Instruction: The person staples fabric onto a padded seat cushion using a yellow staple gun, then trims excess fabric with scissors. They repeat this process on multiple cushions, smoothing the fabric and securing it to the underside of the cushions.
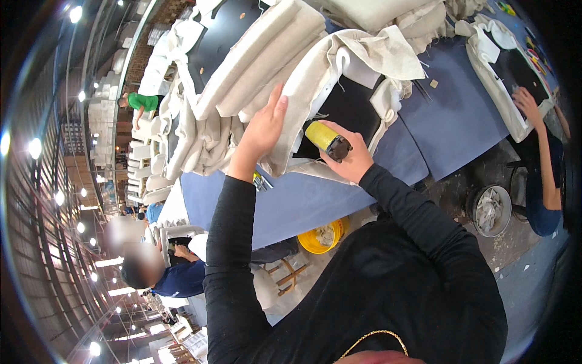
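Note:
My right hand [354, 155] is wrapped round a staple gun [321, 134] with a yellow body and a black end cap. The tool's nose points into an upholstered frame [306, 76] covered in beige fabric, and its tip is hidden there. Inside the frame lies a black panel [347, 100], with loose fabric folded over the far side. My left hand [267, 126] lies against the frame's left side, fingers stretched out, holding nothing. Just below it, small hand tools [262, 181] rest on the blue-grey table [303, 200].
Beige padded pieces [260, 54] are piled on the table's left and far side. On the right, a co-worker's hand [528, 106] touches another upholstered frame [485, 67]. A yellow bucket [315, 242] and a metal bucket [473, 209] of scraps stand below. Another person [182, 280] works at left.

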`<state>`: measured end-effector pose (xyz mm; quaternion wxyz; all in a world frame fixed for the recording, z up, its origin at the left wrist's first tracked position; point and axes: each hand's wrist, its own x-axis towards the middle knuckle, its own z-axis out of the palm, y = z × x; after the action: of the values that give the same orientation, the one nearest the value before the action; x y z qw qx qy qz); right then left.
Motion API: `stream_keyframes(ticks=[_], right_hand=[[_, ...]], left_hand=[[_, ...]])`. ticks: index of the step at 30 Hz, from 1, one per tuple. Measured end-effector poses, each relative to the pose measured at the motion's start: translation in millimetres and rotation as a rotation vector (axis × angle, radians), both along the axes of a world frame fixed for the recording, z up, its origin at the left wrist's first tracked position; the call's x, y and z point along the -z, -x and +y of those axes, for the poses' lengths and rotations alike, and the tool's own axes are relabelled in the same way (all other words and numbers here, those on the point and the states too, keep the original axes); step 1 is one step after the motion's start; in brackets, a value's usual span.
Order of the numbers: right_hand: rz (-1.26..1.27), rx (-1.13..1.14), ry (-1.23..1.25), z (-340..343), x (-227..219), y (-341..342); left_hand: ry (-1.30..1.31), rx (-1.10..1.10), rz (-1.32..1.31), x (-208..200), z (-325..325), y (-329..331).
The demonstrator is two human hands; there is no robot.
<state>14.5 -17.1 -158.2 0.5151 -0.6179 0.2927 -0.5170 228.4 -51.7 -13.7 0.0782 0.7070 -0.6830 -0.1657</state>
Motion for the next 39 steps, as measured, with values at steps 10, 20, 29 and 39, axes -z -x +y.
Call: stream_keyframes(ticks=[10, 20, 29, 39], right_hand=[[-0.03, -0.006, -0.083, -9, -28, 29], [-0.031, -0.001, 0.036, -25, -34, 27], [0.061, 0.02, 0.076, -28, -40, 31], [-0.033, -0.055, 0.019, -9, -6, 23]], left_hand=[[0.102, 0.067, -0.231, -10, 17, 30], [0.164, 0.093, -0.241, -11, 23, 42], [0.081, 0.071, -0.203, -16, 22, 49], [-0.357, -0.327, 0.506, 10, -14, -41]])
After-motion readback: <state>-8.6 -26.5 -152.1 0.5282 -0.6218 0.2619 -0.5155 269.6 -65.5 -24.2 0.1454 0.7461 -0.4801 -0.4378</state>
